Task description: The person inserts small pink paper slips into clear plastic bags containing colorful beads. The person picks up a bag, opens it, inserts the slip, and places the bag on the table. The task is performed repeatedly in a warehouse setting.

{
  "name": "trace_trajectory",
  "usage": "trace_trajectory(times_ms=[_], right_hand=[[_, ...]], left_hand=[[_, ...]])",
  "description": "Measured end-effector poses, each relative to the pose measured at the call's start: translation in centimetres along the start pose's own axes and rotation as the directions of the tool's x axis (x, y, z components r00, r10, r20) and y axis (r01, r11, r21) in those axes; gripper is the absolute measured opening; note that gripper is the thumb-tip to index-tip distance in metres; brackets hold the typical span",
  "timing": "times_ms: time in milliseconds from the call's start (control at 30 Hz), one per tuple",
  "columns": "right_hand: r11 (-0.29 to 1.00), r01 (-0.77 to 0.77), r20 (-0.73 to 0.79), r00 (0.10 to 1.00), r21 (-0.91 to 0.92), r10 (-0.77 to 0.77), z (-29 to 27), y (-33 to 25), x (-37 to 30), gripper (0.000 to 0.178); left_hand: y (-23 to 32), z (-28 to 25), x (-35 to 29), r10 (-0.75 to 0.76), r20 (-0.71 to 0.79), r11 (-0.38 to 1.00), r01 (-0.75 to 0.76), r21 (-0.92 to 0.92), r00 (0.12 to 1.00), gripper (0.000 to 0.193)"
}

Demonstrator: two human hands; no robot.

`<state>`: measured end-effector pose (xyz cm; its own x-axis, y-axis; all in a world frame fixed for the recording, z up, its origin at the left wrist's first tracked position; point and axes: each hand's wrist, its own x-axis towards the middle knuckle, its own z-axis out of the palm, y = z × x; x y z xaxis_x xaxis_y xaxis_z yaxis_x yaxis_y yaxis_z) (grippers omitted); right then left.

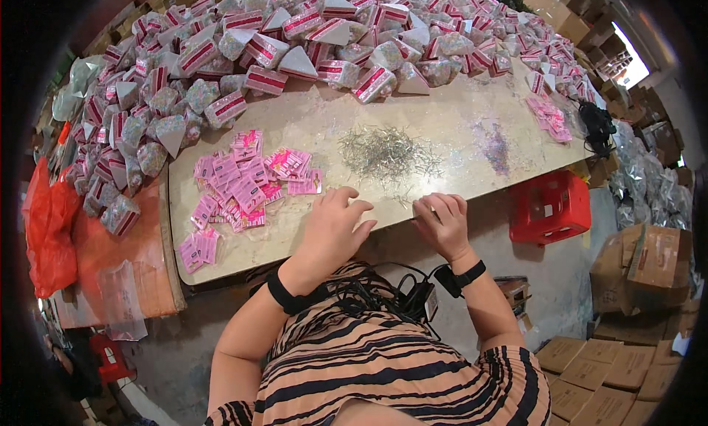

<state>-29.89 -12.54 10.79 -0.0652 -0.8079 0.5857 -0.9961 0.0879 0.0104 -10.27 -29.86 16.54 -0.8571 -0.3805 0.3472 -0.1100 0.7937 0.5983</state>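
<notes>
My left hand hovers over the near edge of the table, its thumb and fingers apart and slightly bent, with nothing visible in them. Beside it lies a loose heap of small pink printed cards. My right hand is at the table's front edge, fingers curled together; whatever they hold, if anything, is hidden or too small to name. Just beyond both hands spreads a pile of thin silvery metal pins, a few straying toward the right fingertips.
Clear bags of glittery filling with pink-and-white labels heap along the table's far side. More pink cards lie at the right, past scattered glitter. A red plastic stool and cardboard boxes stand right, an orange-red bag left.
</notes>
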Motion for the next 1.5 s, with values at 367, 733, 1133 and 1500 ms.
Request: trace_trajectory(times_ms=[367, 733, 1133, 1500], right_hand=[[0.986, 0.038, -0.061, 0.998, 0.159, -0.029, -0.6, -0.4, 1.1, 0.015], [0.981, -0.032, -0.045, 0.998, 0.19, 0.041, -1.2, 0.7, 2.7, 0.013], [0.395, -0.513, 0.4, 0.853, 0.762, 0.336, -1.3, -4.3, 9.1, 0.006], [0.683, -0.193, 0.138, 0.981, 0.705, 0.135, 0.8, -7.2, 14.2, 0.005]], left_hand=[[-1.4, -0.1, -0.8, 0.05, 0.066, 0.994, -0.056, 0.094, 0.997, 0.036], [0.0, 3.8, 1.0, 0.155, 0.197, 0.898, -0.222, 0.381, 0.968, 0.073], [0.4, -0.7, 2.2, 0.055, -0.203, 0.998, -0.046, 0.051, 0.978, 0.008], [-3.6, -2.4, -0.4, -0.415, -0.243, 0.872, 0.306, -0.383, 0.877, 0.009]])
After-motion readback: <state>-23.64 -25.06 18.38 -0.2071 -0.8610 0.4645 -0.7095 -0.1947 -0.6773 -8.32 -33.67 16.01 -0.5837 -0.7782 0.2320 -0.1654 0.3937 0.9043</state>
